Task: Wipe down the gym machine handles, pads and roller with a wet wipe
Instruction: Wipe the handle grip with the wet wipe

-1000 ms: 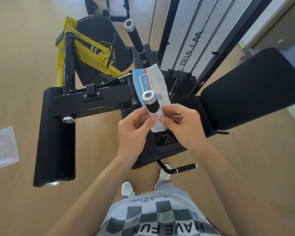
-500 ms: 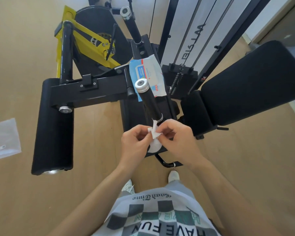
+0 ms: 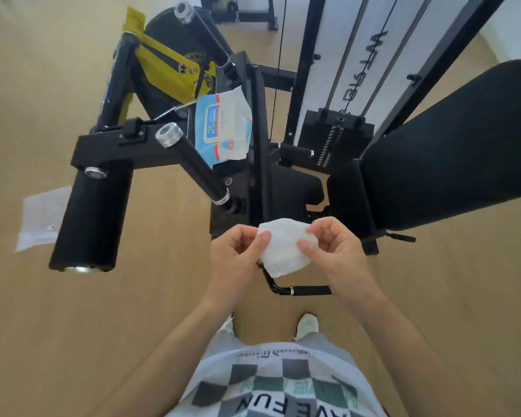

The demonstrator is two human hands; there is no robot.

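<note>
We have drawn the wipe (image 3: 285,246) clear of the pack (image 3: 223,127); left hand (image 3: 238,254) and right hand (image 3: 333,246) now spread it open, apart from the handle (image 3: 197,167).

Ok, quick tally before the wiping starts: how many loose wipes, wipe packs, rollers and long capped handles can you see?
1 wipe
1 wipe pack
1 roller
2 long capped handles: near handle, far handle
Total: 5

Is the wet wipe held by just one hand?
No, the left hand and the right hand each pinch one side of the wet wipe.
</note>
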